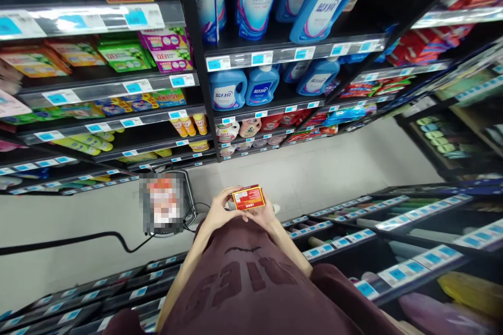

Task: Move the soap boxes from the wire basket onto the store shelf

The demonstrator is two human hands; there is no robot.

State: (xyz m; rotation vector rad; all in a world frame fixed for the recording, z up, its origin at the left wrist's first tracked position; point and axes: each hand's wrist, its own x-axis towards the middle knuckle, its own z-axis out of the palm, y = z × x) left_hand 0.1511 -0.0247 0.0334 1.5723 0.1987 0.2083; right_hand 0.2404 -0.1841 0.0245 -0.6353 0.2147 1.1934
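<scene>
While the tall shelf (pixel 283 56) runs along the far side of the grey floor (pixel 326 172), a second shelf (pixel 346 241) stands opposite it, with open room for moving in the aisle between their edges. A dark-rimmed basket (pixel 191 199) sits on the floor before the tall shelf, its contents blurred. Well apart from that shelf, the left hand (pixel 220 209) and right hand (pixel 267 212) are partly curled, gripping a small red box (pixel 249 198) by its two ends. It lies between them, printed face up, in front of the tall shelf.
</scene>
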